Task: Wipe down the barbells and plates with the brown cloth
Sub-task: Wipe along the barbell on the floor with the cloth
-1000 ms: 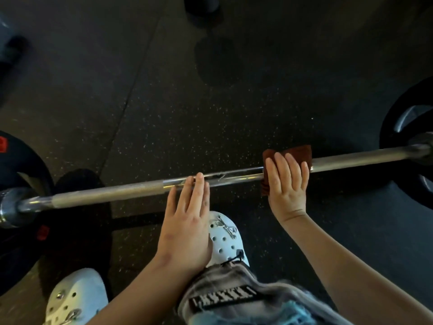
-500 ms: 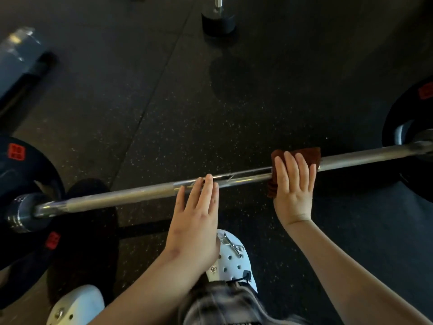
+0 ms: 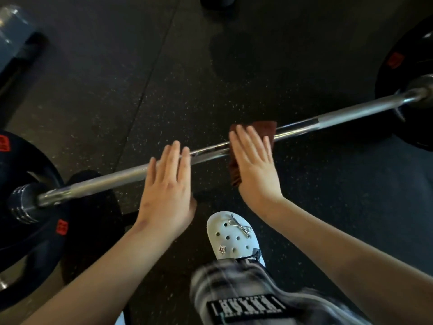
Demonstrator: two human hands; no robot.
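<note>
A steel barbell (image 3: 328,121) lies across the black rubber floor, rising from lower left to upper right. A black plate (image 3: 25,231) sits on its left end and another black plate (image 3: 403,66) on its right end. The brown cloth (image 3: 264,129) is draped over the middle of the bar. My right hand (image 3: 254,167) presses flat on the cloth with straight fingers. My left hand (image 3: 167,184) rests flat on the bare bar just left of it, fingers straight.
My white clog (image 3: 234,238) and plaid trouser leg (image 3: 246,294) stand just behind the bar. A dark weight base (image 3: 220,2) sits at the top edge. A grey bench or rack part (image 3: 14,43) lies at the upper left.
The view has tilted, so the bar now slopes more steeply. Both hands stay flat on the bar, the right hand still on the cloth near the bar's middle.
</note>
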